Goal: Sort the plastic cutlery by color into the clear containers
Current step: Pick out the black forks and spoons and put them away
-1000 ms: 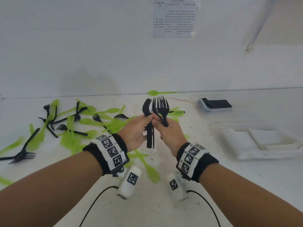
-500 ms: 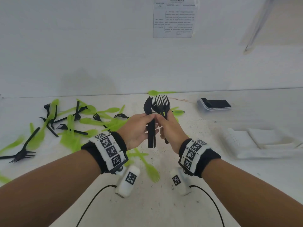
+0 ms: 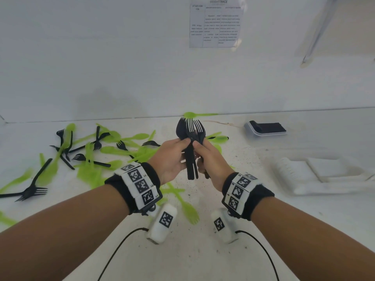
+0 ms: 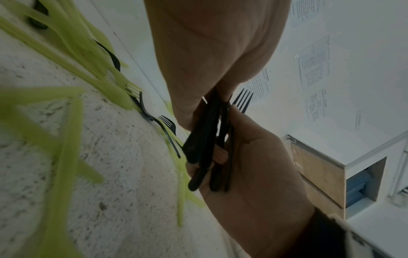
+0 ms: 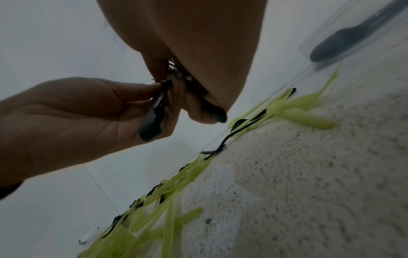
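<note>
Upright black cutlery bundle (image 3: 190, 142) pinched between left hand (image 3: 168, 159) and right hand (image 3: 213, 161).

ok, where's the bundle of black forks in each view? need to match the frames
Head: bundle of black forks at centre, upright, tines up, between both hands.
Left wrist: centre, handles running down toward the lower hand.
Right wrist: upper centre-left, handle ends below the fingers.
Shared landmark: green cutlery strewn on the speckled table.

Printed notice on the wall headed "TRACE"

The sheet of paper (image 3: 216, 24) taped to the white wall (image 3: 101, 57) carries a heading ending in "TRACE"; its table of small print is too blurred to read. Square black-and-white code markers cover both wristbands (image 3: 140, 184).
</note>
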{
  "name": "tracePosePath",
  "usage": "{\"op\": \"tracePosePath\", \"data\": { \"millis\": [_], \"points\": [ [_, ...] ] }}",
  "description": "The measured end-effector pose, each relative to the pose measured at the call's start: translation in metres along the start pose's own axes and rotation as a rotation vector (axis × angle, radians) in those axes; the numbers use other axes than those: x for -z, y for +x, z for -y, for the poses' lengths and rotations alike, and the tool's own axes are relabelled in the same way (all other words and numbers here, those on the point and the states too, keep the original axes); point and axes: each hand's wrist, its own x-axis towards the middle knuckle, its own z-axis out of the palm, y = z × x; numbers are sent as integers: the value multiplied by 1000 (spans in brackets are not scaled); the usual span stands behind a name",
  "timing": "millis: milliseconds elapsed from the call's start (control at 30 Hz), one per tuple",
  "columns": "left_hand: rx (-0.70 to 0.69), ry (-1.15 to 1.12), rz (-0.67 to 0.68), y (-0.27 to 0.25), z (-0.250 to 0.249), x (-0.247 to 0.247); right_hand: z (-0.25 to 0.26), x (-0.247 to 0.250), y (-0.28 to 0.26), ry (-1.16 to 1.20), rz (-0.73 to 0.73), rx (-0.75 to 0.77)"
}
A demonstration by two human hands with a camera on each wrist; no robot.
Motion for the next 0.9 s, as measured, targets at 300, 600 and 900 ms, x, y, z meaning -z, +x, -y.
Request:
{"op": "tracePosePath", "data": {
  "millis": [300, 600, 900],
  "points": [
    [4, -13, 1, -2, 5, 1, 1, -11, -1, -65, 57, 19],
    [15, 8, -49, 0, 0, 10, -7, -2, 6, -66, 29, -48],
    [-61, 103, -76, 0, 4, 9, -11, -8, 5, -121, 115, -45]
  ]
}}
